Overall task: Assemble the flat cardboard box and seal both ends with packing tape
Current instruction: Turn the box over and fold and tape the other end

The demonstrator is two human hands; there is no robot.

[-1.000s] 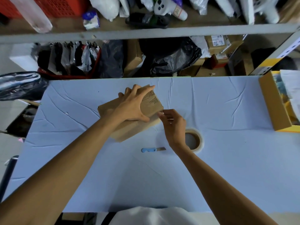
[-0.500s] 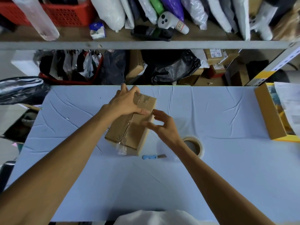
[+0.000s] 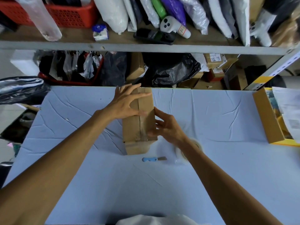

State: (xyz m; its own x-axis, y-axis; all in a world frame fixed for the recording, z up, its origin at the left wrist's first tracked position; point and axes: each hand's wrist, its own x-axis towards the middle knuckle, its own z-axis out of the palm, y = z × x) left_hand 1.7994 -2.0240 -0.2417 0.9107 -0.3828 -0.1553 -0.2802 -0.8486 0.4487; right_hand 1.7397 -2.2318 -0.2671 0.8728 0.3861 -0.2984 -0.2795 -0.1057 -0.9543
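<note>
A long brown cardboard box [image 3: 131, 132] lies lengthwise on the light blue table [image 3: 211, 176], one end toward me. Clear tape runs along its top seam. My left hand [image 3: 125, 103] lies flat on the far half of the top, fingers spread and straight. My right hand [image 3: 168, 127] touches the box's right side near the taped seam, fingers loosely bent. A roll of clear packing tape [image 3: 183, 151] lies on the table behind my right wrist, partly hidden. A blue-handled knife [image 3: 153, 159] lies just in front of the box.
An open yellow-brown carton [image 3: 267, 120] with papers sits at the table's right edge. Behind the table, a shelf unit [image 3: 146, 47] holds bags, boxes and red baskets. A black bag [image 3: 21, 88] bulges at the far left corner.
The box has turned from a diagonal lie to point straight away from me and shifted farther back. My left hand slid flat onto its top; my right hand moved to its right side.
</note>
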